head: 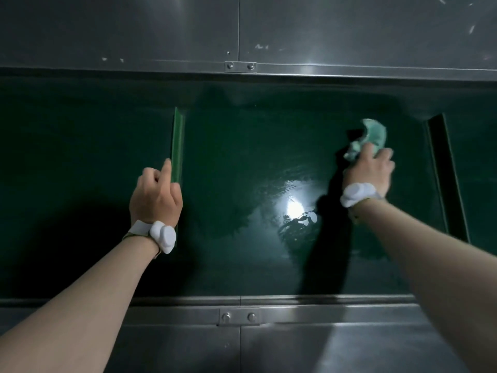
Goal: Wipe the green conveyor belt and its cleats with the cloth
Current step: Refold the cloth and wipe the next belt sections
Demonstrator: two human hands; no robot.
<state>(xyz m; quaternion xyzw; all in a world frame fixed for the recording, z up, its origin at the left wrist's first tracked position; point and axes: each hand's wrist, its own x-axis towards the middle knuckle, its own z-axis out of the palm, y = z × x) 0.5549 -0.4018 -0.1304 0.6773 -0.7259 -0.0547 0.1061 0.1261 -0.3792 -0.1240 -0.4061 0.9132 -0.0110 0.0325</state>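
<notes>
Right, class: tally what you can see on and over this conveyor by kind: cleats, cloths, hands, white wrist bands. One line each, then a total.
Cleats: 2, left cleat, right cleat
Cloths: 1, cloth
Hands: 2, left hand, right hand
Wrist bands: 2, left band, right band
Total: 7

**One head-worn view, looking down on the belt**

A single wide-angle camera sits on the person's head, facing forward and steeply down — close enough that both forearms enter from the bottom corners. The green conveyor belt (242, 162) fills the middle, steel panels (349, 30) bowing along top and bottom edges.
</notes>
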